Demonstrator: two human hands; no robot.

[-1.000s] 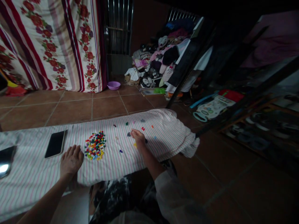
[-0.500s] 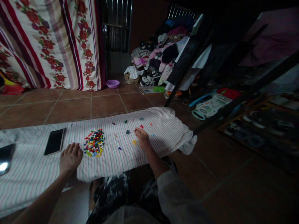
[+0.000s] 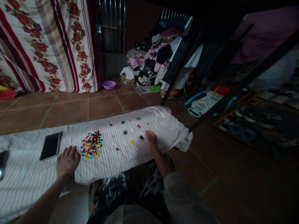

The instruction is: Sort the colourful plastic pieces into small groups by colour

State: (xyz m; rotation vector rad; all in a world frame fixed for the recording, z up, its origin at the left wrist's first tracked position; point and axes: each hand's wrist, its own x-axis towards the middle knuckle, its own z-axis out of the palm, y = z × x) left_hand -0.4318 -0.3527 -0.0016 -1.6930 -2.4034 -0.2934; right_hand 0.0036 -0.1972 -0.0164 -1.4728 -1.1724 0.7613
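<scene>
My left hand [image 3: 68,159] lies flat on the striped cloth [image 3: 112,165], fingers stretched out, between a phone and a heap of small coloured blocks [image 3: 91,145]. Over the right part of the cloth, my right hand [image 3: 151,137] has its fingers curled together at the tips; whatever they may hold is hidden. Just left of it lies a small black cluster [image 3: 141,137]. Around it are sorted little groups: yellow [image 3: 132,142], red [image 3: 138,126], orange [image 3: 147,123], white [image 3: 132,130], dark grey [image 3: 125,132], green [image 3: 122,122] and purple [image 3: 117,149].
A black-screened phone [image 3: 50,146] lies left of the heap, with another dark device [image 3: 3,163] at the left edge. Beyond the cloth are a tiled floor, a purple basin [image 3: 109,85], piled clothes [image 3: 151,59] and a slanting dark post [image 3: 174,82]. A shoe rack [image 3: 235,124] stands right.
My right hand has moved right, away from the white and black clusters it was covering, and now covers the spot of a blue piece. The view has shifted slightly; my left hand stays flat.
</scene>
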